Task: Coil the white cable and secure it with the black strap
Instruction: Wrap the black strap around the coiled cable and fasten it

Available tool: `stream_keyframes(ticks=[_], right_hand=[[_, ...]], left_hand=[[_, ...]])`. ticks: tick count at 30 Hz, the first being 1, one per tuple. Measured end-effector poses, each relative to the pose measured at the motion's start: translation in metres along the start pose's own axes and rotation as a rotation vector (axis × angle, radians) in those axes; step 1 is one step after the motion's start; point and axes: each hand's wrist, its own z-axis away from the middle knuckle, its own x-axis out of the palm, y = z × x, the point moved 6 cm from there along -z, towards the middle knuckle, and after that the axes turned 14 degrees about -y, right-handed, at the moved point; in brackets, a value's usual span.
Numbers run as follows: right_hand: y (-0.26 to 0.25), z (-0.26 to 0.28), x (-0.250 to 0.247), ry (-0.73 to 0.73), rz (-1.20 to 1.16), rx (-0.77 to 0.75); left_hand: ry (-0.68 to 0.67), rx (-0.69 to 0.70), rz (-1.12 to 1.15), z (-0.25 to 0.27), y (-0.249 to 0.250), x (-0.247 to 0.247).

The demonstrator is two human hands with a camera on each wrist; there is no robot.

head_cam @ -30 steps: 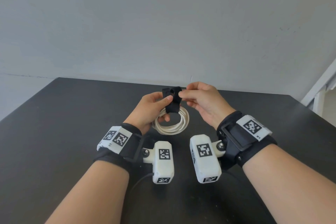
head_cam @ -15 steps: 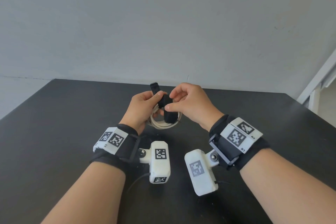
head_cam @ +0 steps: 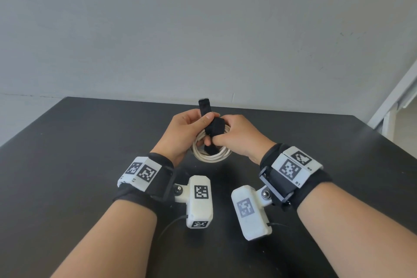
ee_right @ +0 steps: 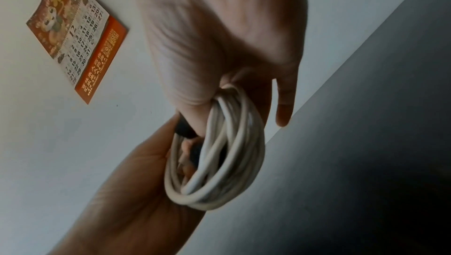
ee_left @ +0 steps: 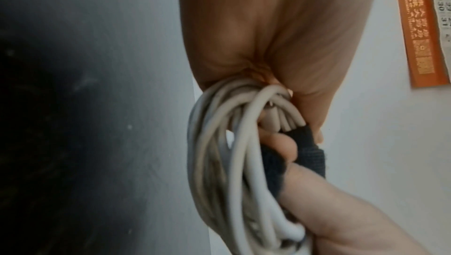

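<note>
Nearest the viewer, two forearms are reaching forward over a black table [head_cam: 67,176], each wrist wearing a black band with a white camera block. Just past the wrists, the white cable [head_cam: 212,156] is hanging as a finished coil of several loops, held in the air above the middle of the table, toward its far edge.

The left hand [head_cam: 182,133] is gripping the top of the coil, its thumb pressing the black strap [head_cam: 214,127] against the loops. The right hand [head_cam: 237,136] is curling round the same spot from the other side, fingers closing on the cable and pinching the strap where it crosses the bundle. In the right wrist view, its little finger is sticking out straight.

Farther on, the strap's free end is standing upright above the left thumb, not fastened down.

The coiling looks finished. The strap seems to be round the bundle, but its tail probably needs pulling snug and pressing closed.

Behind the table, a plain grey wall [head_cam: 203,29] is filling the background.
</note>
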Motion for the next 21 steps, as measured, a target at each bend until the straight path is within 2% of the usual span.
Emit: stream_keyframes(ticks=[5,12,19,21], right_hand=[[0.003,-0.001,-0.003,0.04,-0.057,0.007],[0.01,0.0,-0.006,-0.018,-0.245,0.033],[0.02,0.001,0.0,-0.215,-0.573,0.079],[0.025,0.001,-0.001,-0.213,-0.709,0.1]], left_hand=[[0.011,0.012,0.033,0.001,-0.001,-0.003],[0.036,0.046,0.087,0.001,-0.001,-0.008],[0.027,0.059,0.078,0.0,-0.005,-0.012],[0.01,0.054,0.074,-0.001,-0.005,-0.011]])
